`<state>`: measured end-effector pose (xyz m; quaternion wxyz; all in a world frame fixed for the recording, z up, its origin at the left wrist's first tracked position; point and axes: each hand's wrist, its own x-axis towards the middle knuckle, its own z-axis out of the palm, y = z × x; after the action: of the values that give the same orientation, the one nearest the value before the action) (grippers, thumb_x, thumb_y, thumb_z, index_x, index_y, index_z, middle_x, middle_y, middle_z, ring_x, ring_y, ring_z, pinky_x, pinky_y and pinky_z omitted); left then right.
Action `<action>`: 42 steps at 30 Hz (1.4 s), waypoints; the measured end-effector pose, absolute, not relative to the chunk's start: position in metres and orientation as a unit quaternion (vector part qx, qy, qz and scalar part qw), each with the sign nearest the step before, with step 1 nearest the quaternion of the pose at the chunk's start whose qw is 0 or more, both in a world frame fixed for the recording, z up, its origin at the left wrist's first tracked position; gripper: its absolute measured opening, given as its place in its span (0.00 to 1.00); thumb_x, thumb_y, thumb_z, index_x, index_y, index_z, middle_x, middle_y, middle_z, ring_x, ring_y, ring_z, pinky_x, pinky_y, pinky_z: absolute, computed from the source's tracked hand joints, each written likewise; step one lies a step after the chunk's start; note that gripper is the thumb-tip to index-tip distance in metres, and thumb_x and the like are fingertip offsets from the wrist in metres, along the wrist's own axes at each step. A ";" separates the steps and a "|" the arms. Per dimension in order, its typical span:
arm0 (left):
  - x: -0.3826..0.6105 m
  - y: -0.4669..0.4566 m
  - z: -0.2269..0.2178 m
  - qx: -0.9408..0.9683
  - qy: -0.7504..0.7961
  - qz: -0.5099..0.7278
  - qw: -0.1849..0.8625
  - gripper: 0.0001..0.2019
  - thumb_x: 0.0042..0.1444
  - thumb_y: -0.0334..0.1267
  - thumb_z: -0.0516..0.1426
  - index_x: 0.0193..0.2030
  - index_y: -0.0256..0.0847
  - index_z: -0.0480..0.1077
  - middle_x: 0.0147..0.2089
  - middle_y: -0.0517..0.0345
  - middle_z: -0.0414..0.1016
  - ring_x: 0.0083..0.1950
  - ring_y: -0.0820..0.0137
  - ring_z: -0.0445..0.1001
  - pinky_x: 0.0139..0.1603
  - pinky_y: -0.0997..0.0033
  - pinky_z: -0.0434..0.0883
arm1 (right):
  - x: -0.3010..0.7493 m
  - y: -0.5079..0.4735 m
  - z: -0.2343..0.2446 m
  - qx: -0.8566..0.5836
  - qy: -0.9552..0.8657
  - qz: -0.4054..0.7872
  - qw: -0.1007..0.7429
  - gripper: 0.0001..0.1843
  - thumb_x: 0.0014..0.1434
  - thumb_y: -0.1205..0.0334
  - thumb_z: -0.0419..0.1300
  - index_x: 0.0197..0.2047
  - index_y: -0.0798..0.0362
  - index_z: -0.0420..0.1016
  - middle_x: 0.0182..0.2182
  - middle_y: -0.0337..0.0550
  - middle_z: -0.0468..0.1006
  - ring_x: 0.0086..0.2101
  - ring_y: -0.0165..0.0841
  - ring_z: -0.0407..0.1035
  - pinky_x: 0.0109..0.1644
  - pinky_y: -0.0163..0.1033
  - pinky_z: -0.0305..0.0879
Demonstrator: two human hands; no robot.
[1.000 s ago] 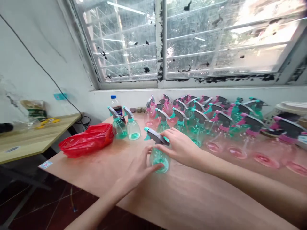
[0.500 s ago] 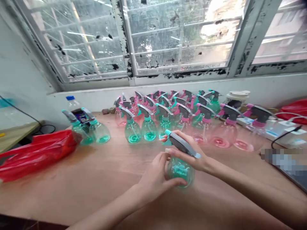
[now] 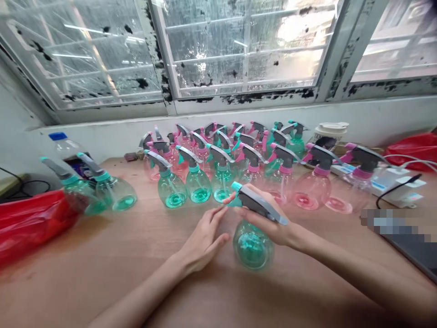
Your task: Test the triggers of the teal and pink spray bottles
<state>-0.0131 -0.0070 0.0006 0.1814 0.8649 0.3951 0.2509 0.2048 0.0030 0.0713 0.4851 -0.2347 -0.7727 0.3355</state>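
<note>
My right hand [image 3: 273, 228] grips the grey trigger head of a teal spray bottle [image 3: 253, 248], which stands on the brown table [image 3: 102, 273] in front of me. The bottle's teal nozzle points left. My left hand [image 3: 203, 239] rests just left of the bottle with its fingers spread, holding nothing; whether a fingertip touches the bottle I cannot tell. Behind them stand several rows of teal and pink spray bottles [image 3: 221, 168] with grey heads.
Two more teal spray bottles [image 3: 112, 191] and a blue-capped drink bottle [image 3: 66, 148] stand at the left, beside a red plastic bag [image 3: 27, 223]. A white power strip with cables [image 3: 396, 187], a lidded container [image 3: 329, 132] and another red bag [image 3: 413, 146] sit at the right. Windows run behind.
My left hand has let go of the teal bottle's body and opened beside it. The view has swung further right; my right hand keeps the trigger head.
</note>
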 end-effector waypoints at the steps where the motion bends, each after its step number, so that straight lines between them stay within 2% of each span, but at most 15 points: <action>1: -0.014 -0.006 0.000 0.866 0.396 0.248 0.180 0.36 0.67 0.63 0.39 0.74 0.43 0.47 0.70 0.42 0.54 0.69 0.52 0.56 0.67 0.50 0.57 | 0.204 0.003 0.071 -0.233 -0.773 0.328 0.491 0.04 0.60 0.64 0.58 0.34 0.51 0.65 0.25 0.33 0.65 0.25 0.26 0.60 0.32 0.33 0.59; 4: -0.011 -0.007 0.000 0.878 0.392 0.223 0.159 0.36 0.67 0.64 0.38 0.73 0.43 0.48 0.72 0.42 0.52 0.70 0.52 0.55 0.68 0.47 0.55 | 0.203 0.003 0.071 -0.230 -0.779 0.320 0.488 0.08 0.60 0.65 0.58 0.31 0.52 0.62 0.25 0.33 0.64 0.25 0.26 0.58 0.30 0.33 0.57; 9: -0.006 -0.010 -0.001 0.892 0.407 0.170 0.100 0.37 0.67 0.64 0.34 0.72 0.41 0.51 0.70 0.41 0.57 0.70 0.52 0.55 0.69 0.40 0.47 | 0.203 0.004 0.070 -0.231 -0.780 0.321 0.486 0.08 0.62 0.64 0.57 0.31 0.52 0.64 0.25 0.33 0.64 0.25 0.26 0.58 0.30 0.33 0.58; 12: -0.007 -0.010 -0.001 0.895 0.411 0.147 0.095 0.39 0.67 0.64 0.31 0.70 0.38 0.56 0.70 0.40 0.58 0.70 0.53 0.56 0.69 0.41 0.48 | 0.204 0.006 0.069 -0.234 -0.776 0.342 0.476 0.03 0.62 0.62 0.58 0.37 0.53 0.69 0.29 0.37 0.70 0.29 0.28 0.65 0.35 0.35 0.62; 14: -0.008 -0.010 -0.001 0.897 0.409 0.137 0.097 0.40 0.66 0.64 0.30 0.68 0.36 0.58 0.69 0.38 0.58 0.70 0.52 0.56 0.69 0.43 0.50 | 0.205 0.005 0.069 -0.238 -0.770 0.359 0.470 0.07 0.62 0.62 0.58 0.43 0.54 0.71 0.32 0.40 0.73 0.33 0.32 0.69 0.37 0.37 0.64; 17: -0.009 -0.007 0.000 0.903 0.399 0.132 0.095 0.41 0.66 0.63 0.30 0.68 0.34 0.59 0.70 0.36 0.58 0.69 0.52 0.58 0.68 0.45 0.54 | 0.205 0.002 0.068 -0.248 -0.757 0.373 0.476 0.10 0.61 0.62 0.58 0.46 0.54 0.71 0.31 0.40 0.73 0.32 0.32 0.69 0.36 0.37 0.65; 23: -0.010 -0.005 0.000 0.903 0.398 0.133 0.090 0.36 0.68 0.61 0.33 0.67 0.39 0.61 0.69 0.41 0.60 0.69 0.53 0.58 0.68 0.47 0.55 | 0.204 0.001 0.064 -0.250 -0.751 0.366 0.490 0.11 0.61 0.63 0.57 0.48 0.53 0.70 0.31 0.40 0.71 0.31 0.33 0.68 0.38 0.39 0.67; 28: -0.010 -0.007 0.004 0.915 0.372 0.116 0.100 0.34 0.68 0.62 0.38 0.70 0.42 0.58 0.73 0.43 0.53 0.72 0.51 0.52 0.69 0.43 0.50 | 0.204 0.001 0.063 -0.249 -0.746 0.371 0.494 0.12 0.62 0.64 0.56 0.50 0.51 0.70 0.32 0.40 0.71 0.31 0.33 0.68 0.41 0.41 0.70; 31: -0.010 -0.008 0.005 0.920 0.364 0.099 0.102 0.35 0.67 0.64 0.42 0.71 0.42 0.56 0.73 0.42 0.51 0.72 0.49 0.51 0.70 0.40 0.47 | 0.204 0.000 0.065 -0.245 -0.748 0.379 0.487 0.13 0.62 0.65 0.55 0.50 0.51 0.71 0.31 0.39 0.70 0.31 0.33 0.68 0.42 0.42 0.70; 34: -0.010 -0.008 0.006 0.922 0.365 0.084 0.099 0.39 0.62 0.67 0.47 0.71 0.41 0.56 0.73 0.40 0.51 0.72 0.47 0.51 0.69 0.39 0.48 | 0.205 0.000 0.068 -0.238 -0.750 0.381 0.486 0.13 0.61 0.66 0.55 0.49 0.51 0.72 0.35 0.42 0.74 0.33 0.34 0.70 0.43 0.42 0.69; 38: -0.009 -0.009 0.005 0.924 0.369 0.060 0.084 0.45 0.56 0.68 0.55 0.71 0.38 0.56 0.72 0.36 0.52 0.72 0.45 0.50 0.69 0.38 0.47 | 0.207 0.001 0.069 -0.243 -0.751 0.385 0.478 0.14 0.60 0.67 0.55 0.49 0.51 0.71 0.34 0.40 0.76 0.27 0.30 0.67 0.36 0.38 0.67; 42: -0.008 -0.011 0.003 0.923 0.372 0.061 0.079 0.45 0.56 0.67 0.56 0.71 0.37 0.56 0.74 0.34 0.46 0.74 0.45 0.45 0.70 0.39 0.46 | 0.210 0.003 0.070 -0.251 -0.756 0.367 0.480 0.14 0.60 0.68 0.56 0.49 0.51 0.71 0.34 0.40 0.77 0.28 0.30 0.68 0.34 0.36 0.67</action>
<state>-0.0084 -0.0111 0.0033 0.0789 0.9228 0.3722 0.0611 0.2096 0.0028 0.0695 0.4800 -0.2508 -0.7562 0.3673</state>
